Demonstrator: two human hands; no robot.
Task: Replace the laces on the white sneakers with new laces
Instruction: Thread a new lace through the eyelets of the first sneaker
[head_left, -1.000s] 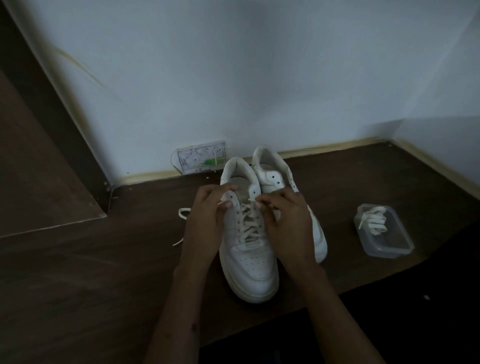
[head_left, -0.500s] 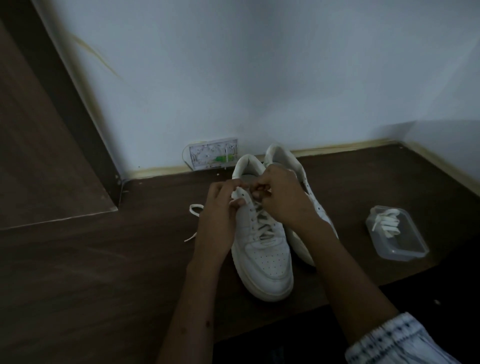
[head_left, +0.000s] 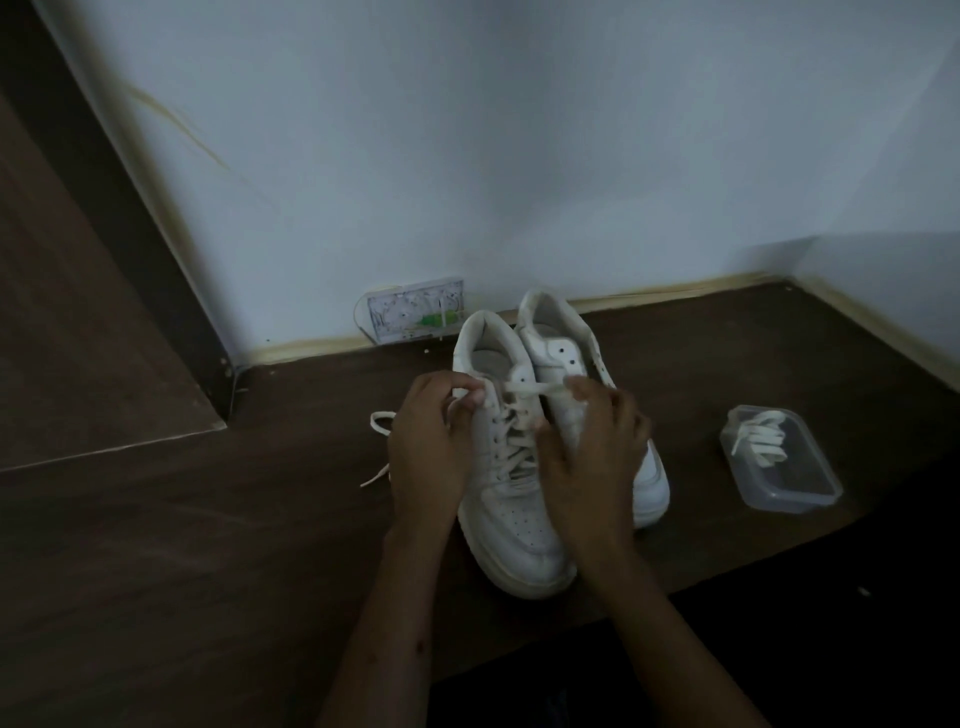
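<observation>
Fingers of the left hand (head_left: 428, 449) are curled in a pinch on the lace (head_left: 511, 449) at the near sneaker's (head_left: 511, 514) top eyelets, and the right hand (head_left: 592, 452) pinches the other run of that lace, pulled flat across the tongue. Both white sneakers stand side by side on the dark counter (head_left: 208, 571), toes toward the person, the far sneaker (head_left: 566, 345) at about 1 o'clock from the near one. A loose lace end (head_left: 379, 421) trails on the counter at 9 o'clock from the left hand. At 3 o'clock sits a clear plastic box (head_left: 779, 460) with a coiled pair of laces (head_left: 758, 434) inside (probably the new ones).

The lace looks flat, soft and light; it should slide through eyelets but snag where it crosses. Best taken near its stiff tip or close to the eyelet, while the other hand steadies the fairly light shoe.
</observation>
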